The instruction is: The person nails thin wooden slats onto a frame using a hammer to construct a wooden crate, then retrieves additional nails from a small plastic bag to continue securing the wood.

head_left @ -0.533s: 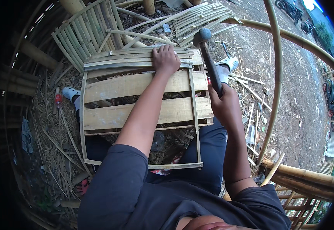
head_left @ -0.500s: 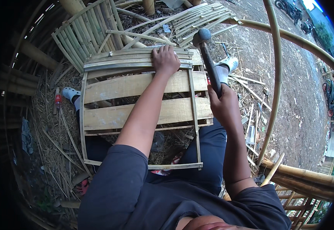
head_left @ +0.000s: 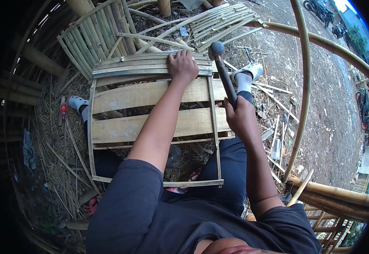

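Between my legs is a rectangular bamboo frame (head_left: 215,131), laid over a low stand of pale wooden boards (head_left: 127,125). Several bamboo slats (head_left: 129,67) lie side by side across its far end. My left hand (head_left: 183,67) presses on these slats near their right part, its fingers curled over their far edge. What its fingertips hold, perhaps a nail, is hidden. My right hand (head_left: 240,116) grips the dark handle of a hammer (head_left: 227,80). The rounded metal head is up, just beyond the slats' right end.
A slatted bamboo panel (head_left: 91,36) leans at the far left. Another bundle of split slats (head_left: 222,23) lies at the far right. A curved bamboo pole (head_left: 306,84) rises on the right. A bottle with a red label (head_left: 63,108) lies left among straw and offcuts.
My right hand and the hammer have shifted slightly left, and the hammer head has come down a little toward the slats. My left hand stays in place.
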### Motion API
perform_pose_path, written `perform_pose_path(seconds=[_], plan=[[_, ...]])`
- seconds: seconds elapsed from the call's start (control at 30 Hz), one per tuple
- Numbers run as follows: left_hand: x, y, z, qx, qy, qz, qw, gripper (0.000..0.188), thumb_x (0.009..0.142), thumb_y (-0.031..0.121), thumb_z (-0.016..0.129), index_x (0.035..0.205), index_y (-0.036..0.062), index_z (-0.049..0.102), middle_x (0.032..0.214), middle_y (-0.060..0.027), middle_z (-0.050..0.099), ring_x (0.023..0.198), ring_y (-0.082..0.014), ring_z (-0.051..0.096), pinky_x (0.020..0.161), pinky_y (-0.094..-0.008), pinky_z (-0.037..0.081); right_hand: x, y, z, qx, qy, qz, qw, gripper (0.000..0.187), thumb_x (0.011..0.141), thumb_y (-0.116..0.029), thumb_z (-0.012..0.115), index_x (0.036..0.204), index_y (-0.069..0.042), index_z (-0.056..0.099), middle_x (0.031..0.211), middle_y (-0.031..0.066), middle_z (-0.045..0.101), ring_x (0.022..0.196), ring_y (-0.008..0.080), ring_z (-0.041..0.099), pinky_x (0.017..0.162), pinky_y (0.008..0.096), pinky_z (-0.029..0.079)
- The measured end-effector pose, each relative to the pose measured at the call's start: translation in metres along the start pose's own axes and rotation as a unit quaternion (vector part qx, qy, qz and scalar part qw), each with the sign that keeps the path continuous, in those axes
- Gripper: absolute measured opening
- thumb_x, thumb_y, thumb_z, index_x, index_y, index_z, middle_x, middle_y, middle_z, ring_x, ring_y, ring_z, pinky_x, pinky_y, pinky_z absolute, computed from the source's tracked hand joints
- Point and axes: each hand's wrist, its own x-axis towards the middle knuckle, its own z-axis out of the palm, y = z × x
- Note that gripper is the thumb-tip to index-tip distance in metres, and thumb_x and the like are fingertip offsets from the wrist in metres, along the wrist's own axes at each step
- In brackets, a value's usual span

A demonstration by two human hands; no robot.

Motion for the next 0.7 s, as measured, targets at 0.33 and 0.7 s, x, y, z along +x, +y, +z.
perform_pose_path(seconds=[0.33,0.7], plan=[[0.000,-0.001,-0.002,-0.005,0.000,-0.003,1.000,0.036,0.098,0.027,0.052,0.129,0.0112,0.062,0.132,-0.0039,0.065,0.131,-0.0208,0.056,0.116,-0.0517,0.031,-0.004,-0.007,-0.014,0.028,-0.004,-0.019,0.999,0.037,0.101,-0.029,0.068,0.090,0.007,0.065,0.065,0.0212,0.062,0.057,0.0335,0.061,0.059,0.0453,0.046],[0.002,0.002,-0.011,-0.021,-0.020,-0.007,1.000,0.037,0.097,0.027,0.053,0.130,0.0116,0.063,0.132,-0.0064,0.066,0.129,-0.0207,0.057,0.112,-0.0457,0.033,0.012,0.012,-0.017,0.018,-0.022,-0.057,0.998,0.036,0.100,-0.028,0.071,0.093,0.007,0.067,0.067,0.0249,0.065,0.059,0.0383,0.065,0.059,0.0456,0.049]])
